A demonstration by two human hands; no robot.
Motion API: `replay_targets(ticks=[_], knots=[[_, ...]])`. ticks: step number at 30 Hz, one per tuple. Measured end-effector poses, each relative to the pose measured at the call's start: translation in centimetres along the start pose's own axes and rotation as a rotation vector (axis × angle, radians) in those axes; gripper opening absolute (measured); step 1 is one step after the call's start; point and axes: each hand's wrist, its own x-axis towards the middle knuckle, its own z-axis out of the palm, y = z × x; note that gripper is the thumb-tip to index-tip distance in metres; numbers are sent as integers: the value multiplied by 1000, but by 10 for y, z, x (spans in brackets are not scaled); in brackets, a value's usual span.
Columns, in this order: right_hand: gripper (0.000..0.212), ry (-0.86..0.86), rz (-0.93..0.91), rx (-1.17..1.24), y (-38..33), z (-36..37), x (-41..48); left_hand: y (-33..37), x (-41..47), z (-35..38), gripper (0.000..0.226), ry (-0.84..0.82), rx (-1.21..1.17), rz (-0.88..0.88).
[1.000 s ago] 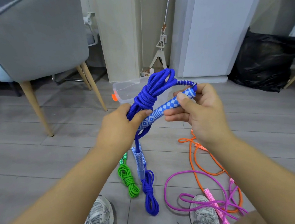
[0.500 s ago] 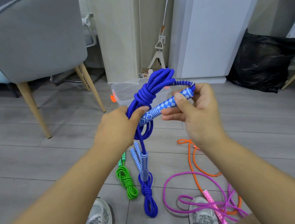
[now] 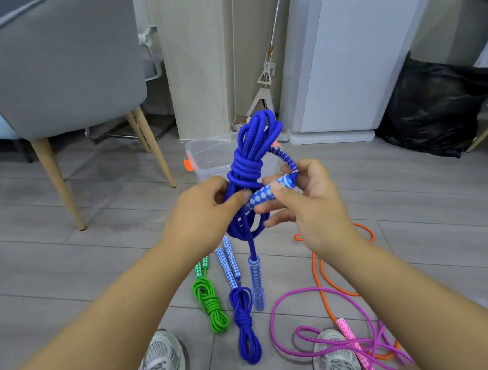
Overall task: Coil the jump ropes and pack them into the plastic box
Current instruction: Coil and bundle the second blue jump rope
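Head view only.

- Left hand (image 3: 207, 214): fingers curled round the middle of the blue jump rope (image 3: 251, 149), thumb laid across the strands. Firm grip.
- Right hand (image 3: 305, 206): thumb and first fingers pinch the rope's diamond-patterned handle (image 3: 266, 193), lower fingers loosely curled beneath it. The handle is tilted, its far end up and to the right, its near end touching the left thumb.
- The rope is bundled in the air between both hands: loops stick up above the left hand, with several wraps round the waist of the bundle. More loops hang below. One strand drops straight down to the second handle (image 3: 256, 283), which hangs free above the floor.
- Plastic box (image 3: 208, 158): clear, orange clip on its left side, on the floor just beyond the hands, partly hidden by the bundle. Can't tell what's in it.
- Near floor, left to right: green rope (image 3: 209, 301), coiled and tied; another blue rope (image 3: 244, 319), coiled and tied, handles pointing away; orange rope (image 3: 319, 272), loose; magenta rope (image 3: 306, 289), loose, draped over the right shoe (image 3: 335, 358).
- Left shoe (image 3: 160, 363) at the bottom edge.
- Far left, grey chair (image 3: 58, 62). Far right, black bag (image 3: 435, 105).
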Motion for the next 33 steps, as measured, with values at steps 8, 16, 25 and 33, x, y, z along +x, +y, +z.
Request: replay_targets(ticks=[8, 16, 25, 33], knots=[[11, -47, 26, -470, -3, -22, 7, -2, -5, -4, 23, 32, -1, 49], [21, 19, -15, -355, -22, -21, 8, -4, -11, 1, 27, 10, 299, 267], [4, -23, 51, -218, -18, -31, 8, -23, -11, 1, 37, -206, 410, 334], [6, -14, 83, -194, -7, -54, 6, -34, -15, -12, 40, -273, 506, 208]])
